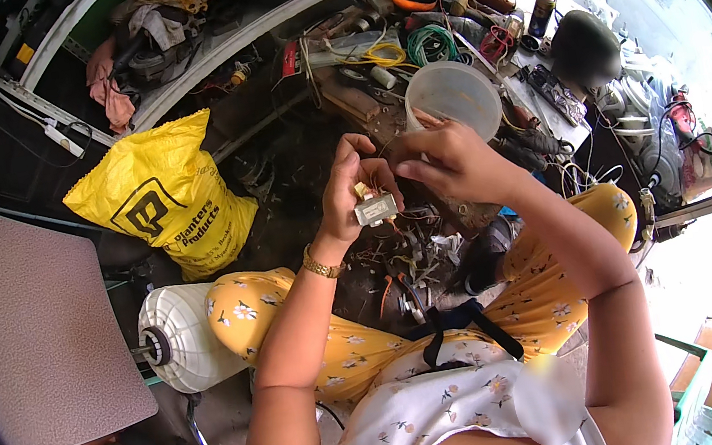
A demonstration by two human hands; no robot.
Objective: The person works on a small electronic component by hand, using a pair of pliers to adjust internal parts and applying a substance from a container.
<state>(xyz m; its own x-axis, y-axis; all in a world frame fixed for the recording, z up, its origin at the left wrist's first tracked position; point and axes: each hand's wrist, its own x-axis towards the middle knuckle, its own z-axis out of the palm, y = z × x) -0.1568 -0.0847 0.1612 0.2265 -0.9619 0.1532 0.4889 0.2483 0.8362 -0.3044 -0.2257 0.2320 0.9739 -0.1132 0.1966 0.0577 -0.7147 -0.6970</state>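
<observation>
Item: small boxy metal component [375,211], silvery casing, fine copper-coloured wires [375,188]; held in the curled fingers of the left hand [345,195]. Right hand [449,155], at the component's two o'clock: fingertips drawn together; whether they pinch anything, I cannot tell from here. Handling advised: casing braced, wires spared strain. Nearby: translucent round plastic tub [477,96], one o'clock; creased, glossy yellow sack [203,185], ten o'clock.

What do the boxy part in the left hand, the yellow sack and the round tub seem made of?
Boxy part: probably metal-cased, dull silver-grey, judging by its sheen and crisp edges. Yellow sack: likely plastic, slightly glossy with stiff creases. Round tub: apparently smooth plastic; its wall is cloudy and translucent.
</observation>
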